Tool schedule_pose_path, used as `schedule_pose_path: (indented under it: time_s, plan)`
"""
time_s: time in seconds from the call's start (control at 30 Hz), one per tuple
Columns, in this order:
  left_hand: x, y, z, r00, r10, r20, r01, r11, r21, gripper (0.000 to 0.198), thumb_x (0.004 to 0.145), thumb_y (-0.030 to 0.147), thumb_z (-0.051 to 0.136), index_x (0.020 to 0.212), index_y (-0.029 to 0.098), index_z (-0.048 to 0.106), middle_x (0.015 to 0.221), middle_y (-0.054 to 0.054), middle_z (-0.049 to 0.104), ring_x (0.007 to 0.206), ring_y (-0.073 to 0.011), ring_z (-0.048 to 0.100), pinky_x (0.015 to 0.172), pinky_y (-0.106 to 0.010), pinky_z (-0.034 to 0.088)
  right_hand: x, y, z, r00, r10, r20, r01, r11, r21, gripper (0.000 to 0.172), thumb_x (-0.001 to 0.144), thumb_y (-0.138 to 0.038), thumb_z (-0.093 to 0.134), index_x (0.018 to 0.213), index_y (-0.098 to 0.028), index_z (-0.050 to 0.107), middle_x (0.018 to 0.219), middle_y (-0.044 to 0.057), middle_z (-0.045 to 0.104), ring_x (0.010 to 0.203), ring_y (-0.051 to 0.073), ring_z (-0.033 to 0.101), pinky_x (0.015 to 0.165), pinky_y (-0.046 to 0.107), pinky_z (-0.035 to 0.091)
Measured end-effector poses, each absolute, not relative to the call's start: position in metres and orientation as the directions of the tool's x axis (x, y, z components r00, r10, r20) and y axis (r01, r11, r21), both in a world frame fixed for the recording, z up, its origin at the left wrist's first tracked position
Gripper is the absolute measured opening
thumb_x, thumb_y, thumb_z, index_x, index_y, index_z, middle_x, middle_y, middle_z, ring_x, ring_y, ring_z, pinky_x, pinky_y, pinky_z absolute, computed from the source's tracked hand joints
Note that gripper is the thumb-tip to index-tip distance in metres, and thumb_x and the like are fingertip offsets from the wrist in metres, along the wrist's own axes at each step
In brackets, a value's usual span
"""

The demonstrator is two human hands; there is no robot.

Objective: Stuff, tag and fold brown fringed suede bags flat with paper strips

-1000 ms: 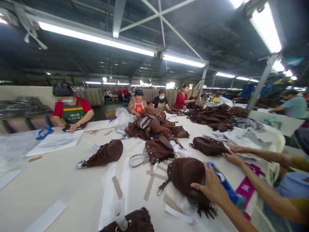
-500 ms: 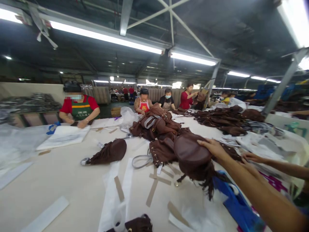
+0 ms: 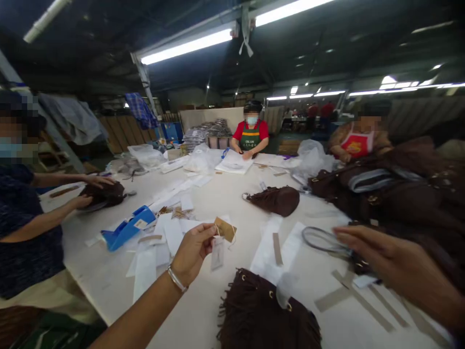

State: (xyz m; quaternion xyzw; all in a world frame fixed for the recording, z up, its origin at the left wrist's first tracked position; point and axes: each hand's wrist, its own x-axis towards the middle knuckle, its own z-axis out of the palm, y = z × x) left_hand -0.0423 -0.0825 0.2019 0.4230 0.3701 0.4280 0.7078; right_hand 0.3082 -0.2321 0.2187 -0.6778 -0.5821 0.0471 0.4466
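My left hand [image 3: 198, 247], with a bracelet at the wrist, pinches a tan hang tag [image 3: 225, 230] with a pale string. A small clear packet [image 3: 217, 253] hangs just below the tag. On the right, my blurred right hand [image 3: 381, 261] stretches its fingers over the table beside a grey strap loop [image 3: 321, 238]; nothing shows in it. A dark brown fringed bag [image 3: 267, 315] with gold eyelets lies in front of me. Farther back rests another fringed brown bag [image 3: 278, 199], its round base facing right.
A heap of brown bags [image 3: 407, 194] covers the right side. Left of my hand are a blue holder [image 3: 129, 227], white paper strips [image 3: 145, 264] and tan strips. A co-worker at left handles a brown bag [image 3: 103, 195]; another person [image 3: 250, 135] works across the table.
The view has swung left. The hand that was on a round brown bag has come off it. My left hand is now in view with a hang tag.
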Motion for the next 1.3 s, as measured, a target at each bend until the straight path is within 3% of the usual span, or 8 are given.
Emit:
schedule_pose_path:
  time_s: [0.2, 0.27, 0.37, 0.47, 0.67, 0.8, 1.0, 1.3]
  plan:
    - [-0.028, -0.122, 0.199, 0.426, 0.899, -0.1, -0.317, 0.252, 0.914, 0.024, 0.075, 0.034, 0.073, 0.085, 0.015, 0.063, 0.07, 0.001, 0.06, 0.056, -0.0066, 0.05, 0.053, -0.019, 0.036, 0.168, -0.203, 0.218, 0.006, 0.99, 0.141, 0.342, 0.13, -0.931, 0.058, 0.083, -0.043, 0.064, 0.135, -0.025, 0.046, 0.124, 0.009, 0.059, 0.092, 0.019, 0.063, 0.072, 0.031, 0.054]
    - [-0.035, -0.131, 0.197, 0.428, 0.902, -0.064, -0.317, 0.216, 0.924, 0.023, 0.076, 0.034, 0.072, 0.087, 0.015, 0.063, 0.069, 0.001, 0.059, 0.056, -0.0064, 0.049, 0.052, -0.019, 0.035, 0.138, -0.195, 0.207, -0.107, 0.993, 0.051, 0.183, 0.07, -0.981, 0.066, 0.078, -0.041, 0.07, 0.134, -0.022, 0.043, 0.11, 0.007, 0.063, 0.075, 0.014, 0.062, 0.058, 0.024, 0.049]
    - [-0.052, -0.139, 0.194, 0.401, 0.916, -0.029, -0.298, 0.16, 0.941, 0.021, 0.078, 0.033, 0.07, 0.086, 0.015, 0.063, 0.063, 0.002, 0.056, 0.052, -0.0054, 0.046, 0.049, -0.018, 0.031, 0.125, -0.197, 0.194, -0.266, 0.962, -0.059, 0.062, -0.044, -0.997, 0.04, 0.077, -0.044, 0.069, 0.103, -0.016, 0.057, 0.069, -0.003, 0.057, 0.051, 0.007, 0.047, 0.045, 0.018, 0.035]
    - [-0.07, -0.145, 0.187, 0.363, 0.932, -0.011, -0.237, 0.103, 0.966, 0.021, 0.078, 0.035, 0.07, 0.083, 0.016, 0.062, 0.057, 0.003, 0.055, 0.049, -0.0057, 0.043, 0.047, -0.018, 0.029, 0.131, -0.21, 0.193, -0.258, 0.961, -0.104, 0.117, -0.075, -0.99, 0.033, 0.081, -0.048, 0.063, 0.078, -0.016, 0.054, 0.057, -0.006, 0.049, 0.044, 0.004, 0.036, 0.043, 0.018, 0.026]
    - [-0.084, -0.159, 0.172, 0.288, 0.941, 0.18, 0.006, -0.189, 0.982, 0.018, 0.084, 0.035, 0.061, 0.09, 0.018, 0.064, 0.057, 0.001, 0.059, 0.053, -0.0108, 0.05, 0.05, -0.021, 0.038, 0.142, -0.235, 0.215, -0.168, 0.98, -0.105, 0.422, -0.025, -0.906, 0.024, 0.089, -0.037, 0.05, 0.085, -0.017, 0.061, 0.064, -0.002, 0.056, 0.049, 0.007, 0.041, 0.046, 0.019, 0.028]
    - [-0.087, -0.166, 0.169, 0.332, 0.848, 0.414, 0.211, -0.494, 0.843, 0.015, 0.091, 0.028, 0.052, 0.096, 0.021, 0.064, 0.075, 0.0, 0.065, 0.062, -0.0117, 0.057, 0.062, -0.024, 0.044, 0.148, -0.245, 0.235, -0.181, 0.983, 0.009, 0.752, 0.144, -0.644, 0.018, 0.088, -0.02, 0.047, 0.086, -0.019, 0.065, 0.075, 0.002, 0.064, 0.064, 0.012, 0.054, 0.058, 0.021, 0.036]
    - [-0.091, -0.163, 0.161, 0.422, 0.734, 0.533, 0.27, -0.663, 0.699, 0.016, 0.095, 0.022, 0.044, 0.099, 0.023, 0.06, 0.093, 0.001, 0.066, 0.066, -0.0097, 0.059, 0.069, -0.025, 0.047, 0.153, -0.253, 0.258, -0.254, 0.965, 0.069, 0.894, 0.261, -0.364, 0.02, 0.088, -0.014, 0.045, 0.082, -0.019, 0.063, 0.082, 0.004, 0.066, 0.072, 0.014, 0.058, 0.064, 0.023, 0.036]
    - [-0.063, -0.172, 0.173, 0.253, 0.845, 0.471, 0.193, -0.521, 0.832, 0.016, 0.092, 0.029, 0.052, 0.098, 0.022, 0.064, 0.088, 0.0, 0.069, 0.062, -0.0104, 0.06, 0.065, -0.024, 0.049, 0.128, -0.259, 0.266, -0.172, 0.984, 0.054, 0.827, 0.173, -0.534, 0.019, 0.092, -0.026, 0.044, 0.082, -0.022, 0.06, 0.065, -0.003, 0.06, 0.057, 0.011, 0.05, 0.053, 0.021, 0.029]
